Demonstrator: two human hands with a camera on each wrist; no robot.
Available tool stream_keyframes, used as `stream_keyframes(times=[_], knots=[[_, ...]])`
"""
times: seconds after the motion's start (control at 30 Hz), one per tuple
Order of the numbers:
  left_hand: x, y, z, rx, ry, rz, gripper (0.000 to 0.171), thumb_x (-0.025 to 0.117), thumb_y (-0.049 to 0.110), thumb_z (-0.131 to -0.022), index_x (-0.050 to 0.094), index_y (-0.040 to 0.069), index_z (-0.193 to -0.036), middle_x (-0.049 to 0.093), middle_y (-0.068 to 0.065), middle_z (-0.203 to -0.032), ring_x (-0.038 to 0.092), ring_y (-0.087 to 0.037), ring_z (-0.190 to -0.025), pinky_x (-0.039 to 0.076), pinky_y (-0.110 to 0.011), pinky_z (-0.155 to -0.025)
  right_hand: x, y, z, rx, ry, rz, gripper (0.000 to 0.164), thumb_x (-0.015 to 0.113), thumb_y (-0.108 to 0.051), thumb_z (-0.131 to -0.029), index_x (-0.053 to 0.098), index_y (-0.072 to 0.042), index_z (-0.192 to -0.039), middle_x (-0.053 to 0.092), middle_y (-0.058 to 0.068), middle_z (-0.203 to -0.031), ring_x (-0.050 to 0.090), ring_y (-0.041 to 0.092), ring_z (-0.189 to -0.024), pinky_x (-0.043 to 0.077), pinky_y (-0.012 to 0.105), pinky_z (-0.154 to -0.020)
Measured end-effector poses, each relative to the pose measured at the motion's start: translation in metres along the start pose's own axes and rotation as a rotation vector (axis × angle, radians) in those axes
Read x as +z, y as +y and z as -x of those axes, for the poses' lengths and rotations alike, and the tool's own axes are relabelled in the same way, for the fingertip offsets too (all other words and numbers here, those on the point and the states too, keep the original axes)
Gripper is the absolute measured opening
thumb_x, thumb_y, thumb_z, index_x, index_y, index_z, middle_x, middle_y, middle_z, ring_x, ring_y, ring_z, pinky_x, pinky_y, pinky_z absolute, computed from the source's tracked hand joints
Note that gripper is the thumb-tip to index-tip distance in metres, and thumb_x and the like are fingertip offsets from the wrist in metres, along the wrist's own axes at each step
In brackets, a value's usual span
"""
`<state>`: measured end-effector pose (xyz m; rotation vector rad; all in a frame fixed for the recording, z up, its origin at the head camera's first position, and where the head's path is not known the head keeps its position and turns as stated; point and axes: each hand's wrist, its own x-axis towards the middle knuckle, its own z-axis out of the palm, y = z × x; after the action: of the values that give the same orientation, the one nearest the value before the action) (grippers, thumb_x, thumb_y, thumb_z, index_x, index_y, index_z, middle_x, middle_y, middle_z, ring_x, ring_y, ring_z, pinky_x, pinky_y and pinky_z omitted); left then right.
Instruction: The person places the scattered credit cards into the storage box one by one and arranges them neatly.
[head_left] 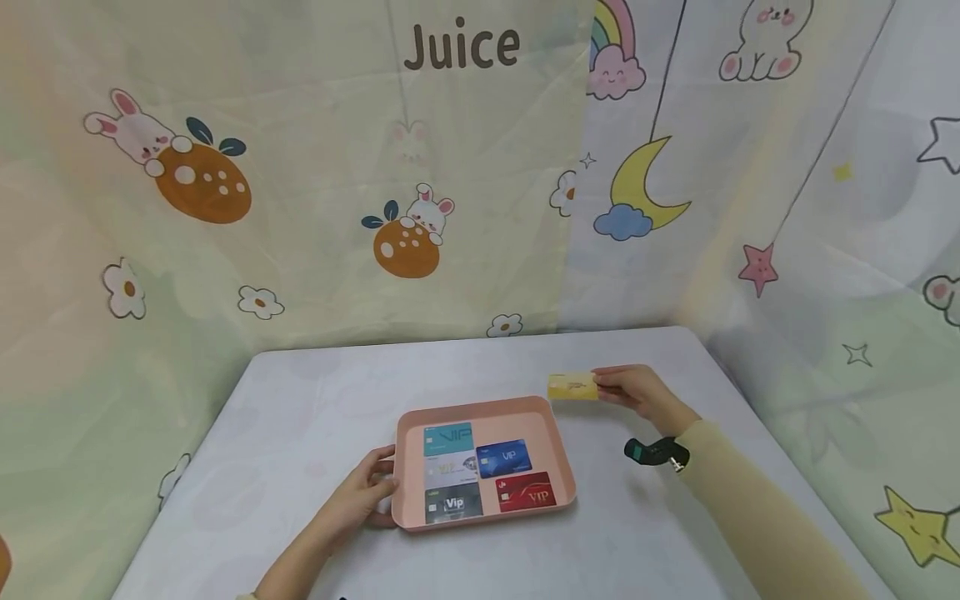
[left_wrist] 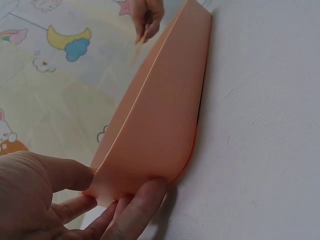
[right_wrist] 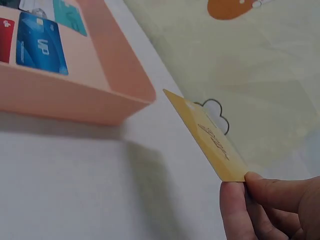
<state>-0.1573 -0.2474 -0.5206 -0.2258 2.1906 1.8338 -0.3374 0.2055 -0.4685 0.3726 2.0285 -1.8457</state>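
Observation:
A pink tray [head_left: 517,518] lies on the white table, with several VIP cards in it. My left hand [head_left: 365,492] holds the tray's left side, its fingertips on the rim and outer wall in the left wrist view. Above the table, past the tray's far right corner, my right hand [head_left: 637,392] pinches a yellow card [right_wrist: 205,140] by one end between thumb and fingers. Inside the tray are a teal card [head_left: 448,438], a white card [head_left: 450,470], a grey card [head_left: 453,503], a blue card [head_left: 504,459] and a red card [head_left: 527,492].
The white table [head_left: 315,433] reaches back to a curtain [head_left: 315,167] printed with cartoon figures. A black strap [head_left: 656,452] hangs at my right wrist.

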Motion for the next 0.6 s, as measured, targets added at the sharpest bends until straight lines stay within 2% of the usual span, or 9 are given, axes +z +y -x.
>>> stream_keyframes(times=[0.27, 0.6], knots=[[-0.001, 0.0, -0.002, -0.018, 0.013, -0.009, 0.063, 0.058, 0.006, -0.099, 0.034, 0.008, -0.157, 0.043, -0.027, -0.149, 0.056, -0.037, -0.122, 0.065, -0.047, -0.07, 0.021, -0.007, 0.004, -0.033, -0.063, 0.029, 0.049, 0.066, -0.01, -0.101, 0.053, 0.007, -0.145, 0.056, 0.028, -0.139, 0.071, 0.011, -0.083, 0.062, 0.024, -0.08], [0.001, 0.002, -0.002, -0.007, -0.004, -0.019, 0.062, 0.058, 0.007, -0.1, 0.034, 0.008, -0.157, 0.043, -0.027, -0.147, 0.056, -0.036, -0.12, 0.065, -0.047, -0.07, 0.054, -0.003, 0.009, -0.028, -0.067, 0.093, 0.042, 0.069, -0.01, -0.099, 0.061, 0.006, -0.137, 0.065, 0.026, -0.133, 0.073, 0.013, -0.08, 0.062, 0.025, -0.077]])
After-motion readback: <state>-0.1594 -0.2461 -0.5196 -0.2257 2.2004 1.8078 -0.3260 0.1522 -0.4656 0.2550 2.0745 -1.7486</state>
